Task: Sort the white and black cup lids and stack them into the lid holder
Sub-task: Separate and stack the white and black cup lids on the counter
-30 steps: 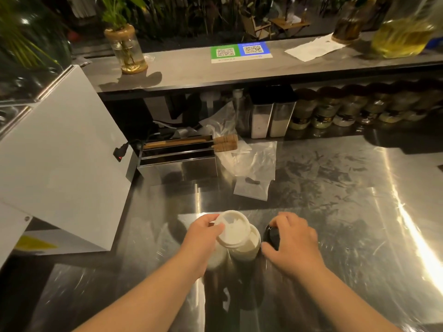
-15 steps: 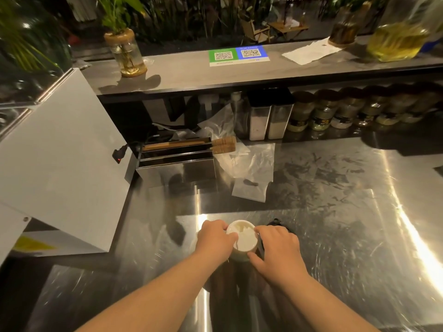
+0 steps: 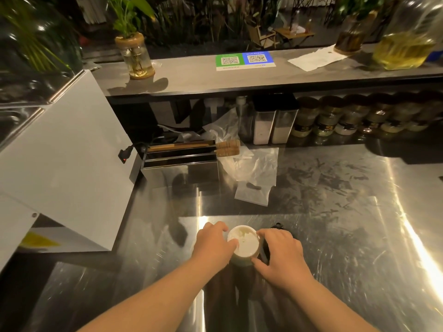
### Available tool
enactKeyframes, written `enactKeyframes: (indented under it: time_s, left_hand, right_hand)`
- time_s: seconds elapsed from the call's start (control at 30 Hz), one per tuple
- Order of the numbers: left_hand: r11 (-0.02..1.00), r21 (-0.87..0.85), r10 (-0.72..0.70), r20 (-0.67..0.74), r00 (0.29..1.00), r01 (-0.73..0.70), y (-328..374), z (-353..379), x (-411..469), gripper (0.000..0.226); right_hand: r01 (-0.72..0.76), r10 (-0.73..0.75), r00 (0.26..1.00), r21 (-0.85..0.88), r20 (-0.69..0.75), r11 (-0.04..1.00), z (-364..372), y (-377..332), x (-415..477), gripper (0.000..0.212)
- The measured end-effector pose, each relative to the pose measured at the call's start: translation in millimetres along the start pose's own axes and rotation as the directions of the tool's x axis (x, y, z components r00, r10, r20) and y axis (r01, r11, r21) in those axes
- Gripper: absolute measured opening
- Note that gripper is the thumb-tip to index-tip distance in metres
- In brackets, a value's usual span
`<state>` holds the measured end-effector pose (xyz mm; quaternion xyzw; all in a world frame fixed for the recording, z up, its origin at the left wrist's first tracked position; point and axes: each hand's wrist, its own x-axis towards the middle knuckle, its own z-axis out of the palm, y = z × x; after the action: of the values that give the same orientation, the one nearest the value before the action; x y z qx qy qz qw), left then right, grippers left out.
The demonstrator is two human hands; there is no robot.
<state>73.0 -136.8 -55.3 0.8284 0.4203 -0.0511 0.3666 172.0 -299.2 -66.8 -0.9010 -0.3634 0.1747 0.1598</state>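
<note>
A stack of white lids (image 3: 244,245) stands on the steel counter (image 3: 335,224) near its front edge. My left hand (image 3: 212,245) grips the stack from the left, thumb on the top lid. My right hand (image 3: 280,252) holds the stack from the right, fingers curled round its side. Black lids (image 3: 275,227) show only as a dark edge behind and under my right hand; most of them are hidden. The lid holder cannot be picked out with certainty.
A steel box (image 3: 179,168) with wooden-handled tools stands behind to the left. Clear plastic bags (image 3: 254,173) lie behind the hands. A white slanted panel (image 3: 62,164) fills the left. Jars and canisters (image 3: 335,118) line the back under a shelf.
The white lids, loose and offset a second ago, now sit squared into one stack. My right hand moved left from the black lids onto the stack's side.
</note>
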Motion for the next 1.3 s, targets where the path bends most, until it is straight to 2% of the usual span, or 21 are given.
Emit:
enactKeyframes:
  time_s: [0.07,0.17,0.23,0.3,0.4,0.5,0.6,0.73,0.87,0.97,1.1,1.2,1.3]
  left_hand:
    - [0.999,0.025,0.038,0.019,0.999,-0.039,-4,-2,-3,0.06]
    - [0.983,0.131,0.119,0.054,0.991,-0.125,-5,-1,-8,0.076]
    - [0.965,0.195,0.165,0.063,0.984,-0.174,0,0,-12,0.077]
    - [0.944,0.258,0.196,0.066,0.978,-0.206,5,2,-15,0.077]
    - [0.922,0.311,0.219,0.079,0.972,-0.233,13,5,-16,0.077]
    - [0.912,0.34,0.217,0.08,0.973,-0.231,17,6,-15,0.076]
    - [0.91,0.35,0.21,0.072,0.975,-0.222,19,5,-13,0.075]
    - [0.912,0.356,0.197,0.059,0.979,-0.205,21,5,-11,0.076]
    - [0.918,0.347,0.184,0.053,0.982,-0.191,21,5,-10,0.076]
    - [0.924,0.337,0.178,0.041,0.983,-0.181,18,4,-10,0.077]
    - [0.944,0.296,0.149,0.01,0.989,-0.145,13,2,-8,0.078]
    - [0.98,0.171,0.098,0.013,0.995,-0.098,10,-3,-5,0.076]
    - [0.997,-0.018,0.076,-0.043,0.996,-0.077,10,-8,-5,0.059]
  right_hand:
    - [-0.061,0.066,0.997,0.092,-0.051,0.994,-1,9,-3,0.062]
    - [-0.205,0.242,0.954,0.206,-0.177,0.957,-2,32,-4,0.065]
    - [-0.336,0.362,0.925,0.192,-0.119,0.922,-6,44,-2,0.078]
    - [-0.418,0.421,0.907,0.139,0.011,0.898,-9,50,3,0.1]
    - [-0.426,0.419,0.901,0.049,0.112,0.904,-9,48,12,0.109]
    - [-0.436,0.431,0.895,0.02,0.113,0.9,-8,44,19,0.102]
    - [-0.447,0.444,0.886,-0.011,0.132,0.895,-9,43,23,0.109]
    - [-0.499,0.494,0.829,-0.051,0.263,0.865,-17,44,28,0.119]
    - [-0.481,0.477,0.845,-0.045,0.243,0.875,-16,43,29,0.127]
    - [-0.486,0.435,0.859,0.165,0.272,0.858,-10,46,27,0.117]
    - [-0.506,0.43,0.862,0.495,0.267,0.706,-15,56,26,0.09]
    - [-0.427,0.415,0.89,0.668,0.19,0.61,-28,58,28,0.08]
    - [-0.312,0.374,0.921,0.783,0.11,0.537,-43,49,33,0.073]
